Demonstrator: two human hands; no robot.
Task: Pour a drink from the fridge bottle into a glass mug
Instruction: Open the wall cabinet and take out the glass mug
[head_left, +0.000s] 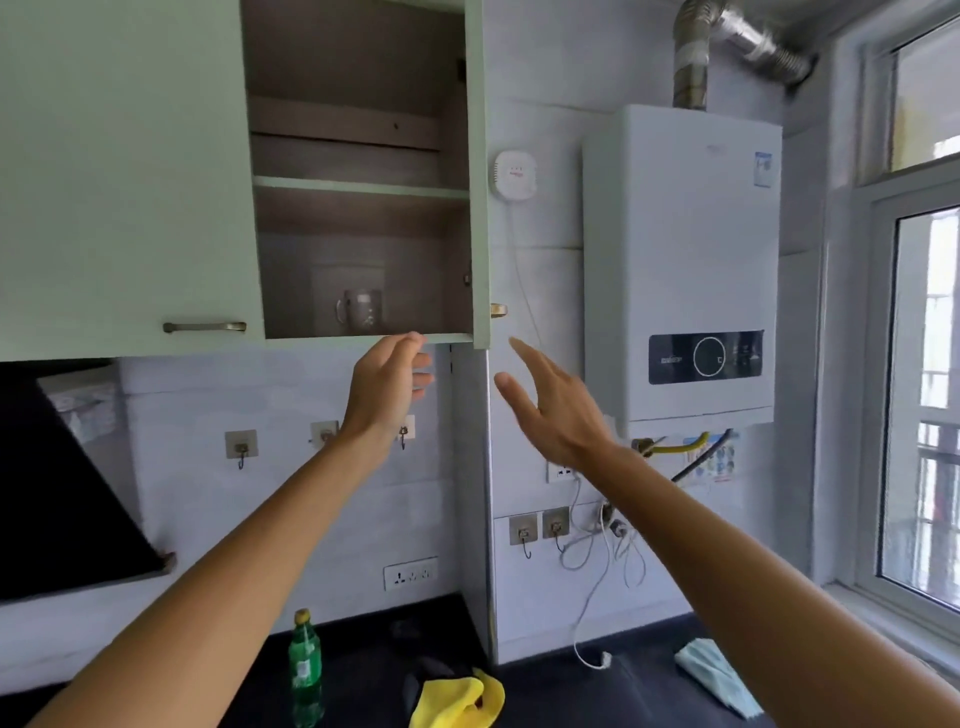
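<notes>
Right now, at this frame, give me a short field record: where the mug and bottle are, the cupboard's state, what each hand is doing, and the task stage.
cupboard: door open
glass mug: upright on the cupboard's bottom shelf, untouched
bottle: green, yellow cap on, upright on the dark counter
left hand: just below the cupboard's bottom edge, fingers loosely curled, holding nothing
right hand: fingers straight, beside the door's lower edge, holding nothing
task stage: mug not yet taken, nothing poured

A glass mug (360, 310) stands in the open cabinet (358, 156) at upper centre. Both hands, left hand (390, 387) and right hand (550, 410), reach up below it, fingers loose. A green bottle (305, 670) stands at the bottom.
</notes>
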